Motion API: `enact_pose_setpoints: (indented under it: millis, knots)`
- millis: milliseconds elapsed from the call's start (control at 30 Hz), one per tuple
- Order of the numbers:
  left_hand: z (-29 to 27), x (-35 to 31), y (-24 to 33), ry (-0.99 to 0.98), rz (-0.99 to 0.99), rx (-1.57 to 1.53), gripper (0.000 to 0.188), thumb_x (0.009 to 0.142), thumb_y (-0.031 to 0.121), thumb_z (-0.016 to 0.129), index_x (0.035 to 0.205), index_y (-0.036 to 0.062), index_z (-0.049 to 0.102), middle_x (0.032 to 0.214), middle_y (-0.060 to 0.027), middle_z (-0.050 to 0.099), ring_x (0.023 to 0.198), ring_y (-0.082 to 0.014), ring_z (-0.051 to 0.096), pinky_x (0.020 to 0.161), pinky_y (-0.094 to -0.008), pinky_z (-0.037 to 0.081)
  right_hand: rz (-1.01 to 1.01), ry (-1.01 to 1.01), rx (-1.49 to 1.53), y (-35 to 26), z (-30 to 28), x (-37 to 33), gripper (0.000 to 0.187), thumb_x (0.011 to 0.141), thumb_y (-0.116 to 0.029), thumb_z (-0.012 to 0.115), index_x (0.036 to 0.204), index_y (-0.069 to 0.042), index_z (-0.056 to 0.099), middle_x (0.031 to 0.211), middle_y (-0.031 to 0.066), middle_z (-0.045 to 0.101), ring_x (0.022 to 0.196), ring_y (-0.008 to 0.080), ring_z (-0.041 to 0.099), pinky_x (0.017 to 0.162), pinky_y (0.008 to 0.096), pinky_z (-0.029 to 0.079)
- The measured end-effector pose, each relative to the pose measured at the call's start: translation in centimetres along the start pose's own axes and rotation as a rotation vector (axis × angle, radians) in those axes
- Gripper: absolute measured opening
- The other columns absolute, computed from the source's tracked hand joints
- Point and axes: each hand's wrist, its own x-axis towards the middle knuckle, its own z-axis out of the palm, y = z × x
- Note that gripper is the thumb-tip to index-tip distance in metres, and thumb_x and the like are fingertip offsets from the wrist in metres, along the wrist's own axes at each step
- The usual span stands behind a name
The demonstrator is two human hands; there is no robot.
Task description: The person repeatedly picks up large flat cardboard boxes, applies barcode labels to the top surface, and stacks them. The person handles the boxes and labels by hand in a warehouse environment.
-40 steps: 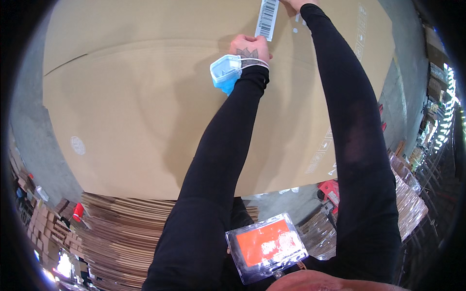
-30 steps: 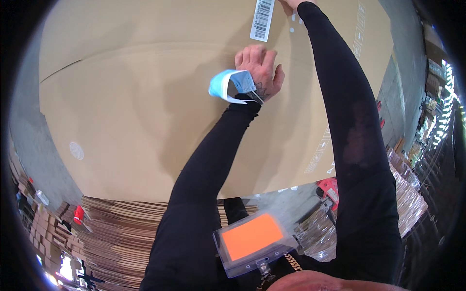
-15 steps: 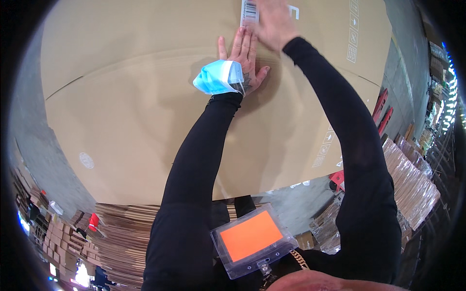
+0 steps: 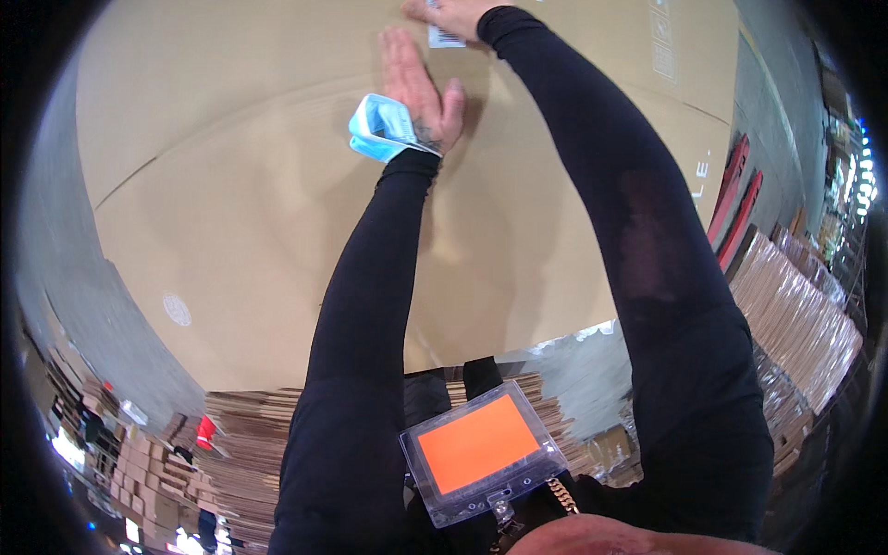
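Both hands have changed place against the barcode label (image 4: 448, 39) since half a second ago: the right hand (image 4: 458, 16), then just to the right of it, now lies across it, and the left hand (image 4: 418, 92), whose fingertips were at its near end, now rests to its left.

At the far side of the view, the label lies on a broad corrugated carton sheet (image 4: 250, 231), only its near end showing below the right hand. The left hand is flat and spread, palm down on the cardboard, its thumb apart from the fingers and nothing in its grasp. Part of the right hand is cut off by the far edge of view, so I cannot tell whether its fingers are pressed together or apart. A blue face mask (image 4: 377, 125) hangs by its loop at the left wrist.

The label should be very light, thin and pliable, apt to crease, and best taken by a corner or along its edge. The sheet looks stiff across its face but likely to bend at the crease between its side slits; being so wide, it would be awkward for one hand, and opposite edges seem the better hold.

On the near side are stacked cardboard sheets (image 4: 250, 444) and a badge holder (image 4: 479, 444); to the right stands a film-wrapped stack (image 4: 795, 319).
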Motion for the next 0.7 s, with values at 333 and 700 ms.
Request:
enact_pose_setpoints:
  millis: [333, 700]
  knots:
    - [-0.1, -0.4, 1.4, -0.081, -0.033, 0.012, 0.091, 0.086, 0.046, 0.057, 0.148, -0.0096, 0.019, 0.152, -0.0332, 0.023, 0.142, -0.0456, 0.023, 0.116, -0.0497, 0.020, -0.079, -0.150, 0.194, -9.3, 6.9, -32.4, 0.083, 0.088, -0.051, 0.052, 0.153, -0.007, 0.023, 0.161, 0.0100, 0.019, 0.149, 0.0231, 0.015, 0.117, 0.0605, 0.008]
    - [-6.8, -10.1, 5.8, -0.540, 0.016, 0.403, 0.089, 0.087, 0.048, 0.062, 0.152, 0.0031, 0.021, 0.157, -0.0226, 0.023, 0.147, -0.0411, 0.016, 0.115, -0.0573, 0.018, 1.901, 0.242, 2.340, -21.2, 15.6, -61.4, 0.086, 0.081, -0.061, 0.067, 0.144, -0.011, 0.036, 0.148, 0.0123, 0.036, 0.140, 0.0330, 0.027, 0.108, 0.0639, 0.020]
